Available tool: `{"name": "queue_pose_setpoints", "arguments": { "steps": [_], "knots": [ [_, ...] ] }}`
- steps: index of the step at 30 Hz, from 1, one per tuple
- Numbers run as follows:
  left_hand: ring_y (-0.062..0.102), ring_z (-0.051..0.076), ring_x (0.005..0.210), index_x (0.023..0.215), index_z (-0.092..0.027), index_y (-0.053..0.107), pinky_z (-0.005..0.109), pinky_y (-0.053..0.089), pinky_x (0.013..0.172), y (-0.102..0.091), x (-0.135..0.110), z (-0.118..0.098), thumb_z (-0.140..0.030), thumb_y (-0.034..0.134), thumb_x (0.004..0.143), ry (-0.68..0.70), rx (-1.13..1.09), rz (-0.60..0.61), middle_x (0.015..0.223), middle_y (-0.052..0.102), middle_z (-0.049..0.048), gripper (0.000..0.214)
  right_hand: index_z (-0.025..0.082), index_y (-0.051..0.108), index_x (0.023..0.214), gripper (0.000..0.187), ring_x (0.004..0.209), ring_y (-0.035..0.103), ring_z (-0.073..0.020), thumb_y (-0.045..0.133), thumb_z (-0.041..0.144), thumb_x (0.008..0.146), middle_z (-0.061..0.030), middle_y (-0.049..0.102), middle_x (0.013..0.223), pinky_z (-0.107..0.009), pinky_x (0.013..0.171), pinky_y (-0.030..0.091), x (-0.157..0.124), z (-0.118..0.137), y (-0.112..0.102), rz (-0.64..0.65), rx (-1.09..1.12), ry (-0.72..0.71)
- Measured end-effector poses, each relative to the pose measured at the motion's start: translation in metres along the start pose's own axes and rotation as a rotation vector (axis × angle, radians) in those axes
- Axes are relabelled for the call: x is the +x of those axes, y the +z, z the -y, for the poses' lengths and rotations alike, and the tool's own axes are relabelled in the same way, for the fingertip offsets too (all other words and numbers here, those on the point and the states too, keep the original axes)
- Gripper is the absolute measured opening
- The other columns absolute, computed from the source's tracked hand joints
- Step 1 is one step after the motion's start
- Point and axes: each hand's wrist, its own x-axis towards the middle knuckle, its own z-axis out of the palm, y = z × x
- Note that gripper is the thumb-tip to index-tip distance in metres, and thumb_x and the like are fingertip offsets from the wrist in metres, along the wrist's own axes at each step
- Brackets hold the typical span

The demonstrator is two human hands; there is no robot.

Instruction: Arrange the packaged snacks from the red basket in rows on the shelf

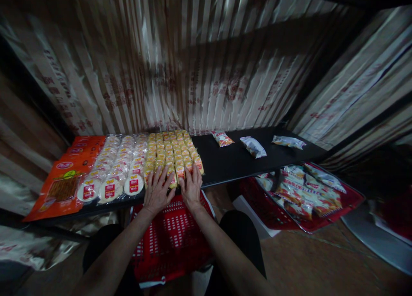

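Rows of small yellow-wrapped snack packets (169,148) lie close together on a black shelf (222,165). My left hand (157,189) rests with spread fingers on the front packets at their left side. Beside it, my right hand (192,186) lies on the front packets at the right side, its fingers stretched out. Neither hand is wrapped round a packet. To the left of the yellow packets stand rows of round white crackers (110,188) in clear wrap with red labels. An orange snack bag (67,176) lies flat at the shelf's left end.
Three loose snack bags, a red-and-white one (222,138), a white one (253,146) and another (289,142), lie on the shelf's right half. Below are a red basket (175,231) between my knees and a second basket (355,198) holding several bags. Crinkled printed sheeting (206,73) hangs behind.
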Motion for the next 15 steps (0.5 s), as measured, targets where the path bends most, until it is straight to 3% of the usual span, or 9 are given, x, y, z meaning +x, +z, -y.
{"name": "queue_pose_setpoints", "arguments": {
  "steps": [8,15],
  "knots": [
    [0.017,0.030,0.142,0.138,-0.024,0.041,0.053,0.015,0.113,-0.0005,-0.0004,-0.0001,-0.040,0.051,0.085,0.000,-0.016,-0.006,0.150,0.031,0.0080,0.057,0.011,0.041,0.136,0.047,0.139,0.021,-0.0262,0.036,0.030,0.094,-0.0179,0.033,0.147,-0.047,0.106,0.028,0.0026,0.0028,0.0052,-0.016,-0.010,-0.008],
    [0.015,0.031,0.142,0.138,-0.025,0.042,0.055,0.014,0.113,0.0033,-0.0009,-0.0001,-0.041,0.051,0.084,-0.013,-0.015,0.000,0.150,0.032,0.0075,0.057,0.009,0.037,0.139,0.058,0.141,0.014,-0.0299,0.041,0.042,0.092,-0.0208,0.026,0.150,-0.049,0.107,0.023,0.0078,0.0028,0.0004,0.008,-0.128,0.001]
  ]
}}
